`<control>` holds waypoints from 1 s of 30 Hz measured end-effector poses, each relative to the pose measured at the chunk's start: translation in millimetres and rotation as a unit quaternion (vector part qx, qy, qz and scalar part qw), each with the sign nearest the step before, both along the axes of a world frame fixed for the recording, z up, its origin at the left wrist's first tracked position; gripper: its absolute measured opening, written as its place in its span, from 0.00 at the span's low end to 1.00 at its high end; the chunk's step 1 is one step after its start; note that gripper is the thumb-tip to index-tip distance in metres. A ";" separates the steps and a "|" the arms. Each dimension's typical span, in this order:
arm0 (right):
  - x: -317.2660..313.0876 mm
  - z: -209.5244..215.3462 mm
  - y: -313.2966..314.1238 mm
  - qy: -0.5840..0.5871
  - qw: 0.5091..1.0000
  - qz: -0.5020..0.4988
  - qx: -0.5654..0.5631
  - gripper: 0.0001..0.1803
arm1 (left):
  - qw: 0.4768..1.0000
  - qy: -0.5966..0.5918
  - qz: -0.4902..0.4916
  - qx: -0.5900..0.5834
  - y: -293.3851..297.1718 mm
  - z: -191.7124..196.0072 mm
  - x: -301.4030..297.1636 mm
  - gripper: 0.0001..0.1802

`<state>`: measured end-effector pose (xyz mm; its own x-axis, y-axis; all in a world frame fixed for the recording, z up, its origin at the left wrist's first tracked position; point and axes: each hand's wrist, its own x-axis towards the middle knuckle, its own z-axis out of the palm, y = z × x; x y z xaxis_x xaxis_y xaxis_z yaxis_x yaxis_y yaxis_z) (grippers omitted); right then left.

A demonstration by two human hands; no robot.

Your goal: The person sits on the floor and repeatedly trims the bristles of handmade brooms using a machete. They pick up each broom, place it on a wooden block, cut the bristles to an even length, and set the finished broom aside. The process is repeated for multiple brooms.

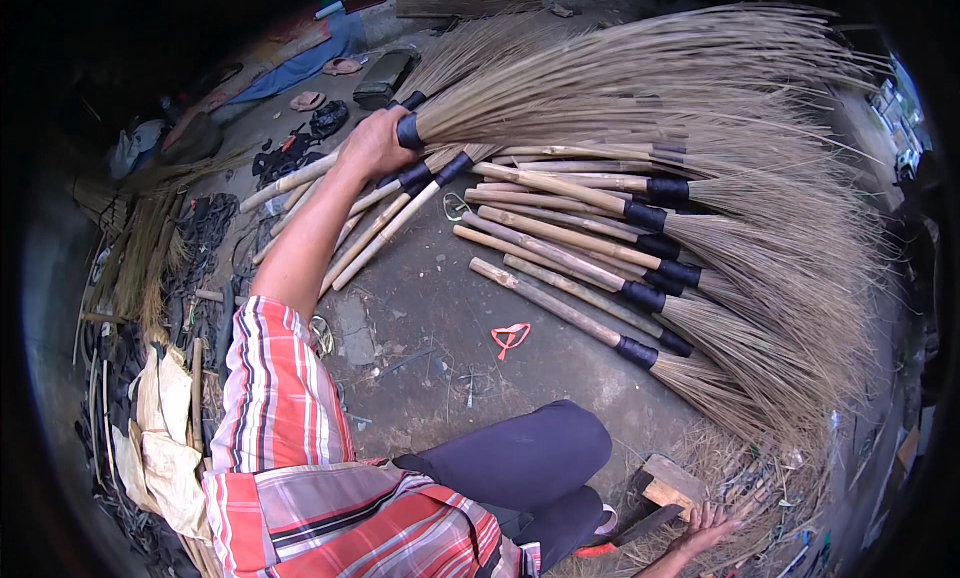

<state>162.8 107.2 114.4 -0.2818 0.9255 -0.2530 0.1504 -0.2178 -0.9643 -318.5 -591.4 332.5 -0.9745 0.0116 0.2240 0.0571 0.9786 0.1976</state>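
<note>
My left hand [375, 146] is stretched far forward and closed around a stick broom, at the black binding [410, 130] where its handle meets the bristles. The long brown bristles [610, 78] of this broom fan out to the right over other brooms. Down at the lower right, my right hand [708, 530] has its fingers apart and holds nothing that I can see. Beside it are a wooden block [672, 486] and a dark flat blade [646, 526] with an orange-red part near it.
Several finished-looking brooms [590, 240] lie in a row at the right, bristles outward. More broom handles [385, 236] lie by my left forearm. A red loop [511, 340] is on the floor. Dark strips [205, 240] and loose bristle bundles [150, 268] lie left; sandals [308, 101] are farther off.
</note>
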 end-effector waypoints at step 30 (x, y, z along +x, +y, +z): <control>175.9 -51.0 -158.3 -0.258 0.963 0.057 -0.046 0.30 | 0.928 -0.036 -0.370 0.005 273.1 -239.0 96.4 0.21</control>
<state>338.8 -51.1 63.3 -0.1959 0.8626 -0.4663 0.6322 -0.2524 -0.7325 -222.1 -318.2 93.5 -0.7124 0.6827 0.1623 0.6998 0.6743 0.2358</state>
